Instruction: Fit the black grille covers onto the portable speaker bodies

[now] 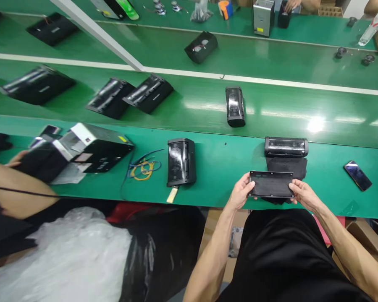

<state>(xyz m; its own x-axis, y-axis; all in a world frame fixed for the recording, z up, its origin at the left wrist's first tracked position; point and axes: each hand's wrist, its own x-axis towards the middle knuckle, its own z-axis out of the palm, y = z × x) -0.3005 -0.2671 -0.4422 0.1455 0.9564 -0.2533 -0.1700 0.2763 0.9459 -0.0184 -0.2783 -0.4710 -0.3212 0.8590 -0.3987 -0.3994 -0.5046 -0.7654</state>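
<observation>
Between my two hands is a black rectangular plastic panel [271, 185] with a raised rim, its hollow side facing up. My left hand [240, 191] grips its left end, thumb on top. At the right end, my right hand [304, 194] pinches it the same way. Just beyond the panel, a dark cloth [286, 166] lies on the green bench, partly covered by the panel. A black speaker box [286, 147] with a glossy mesh front rests at the cloth's far edge.
Left along the bench [220, 167] stand another speaker box [181, 162], blue and yellow cords [143, 169] and a carton [97, 147]. A phone [358, 175] lies right. Across the green conveyor [198, 100] are several speaker boxes. A co-worker's arm [22, 188] shows at left.
</observation>
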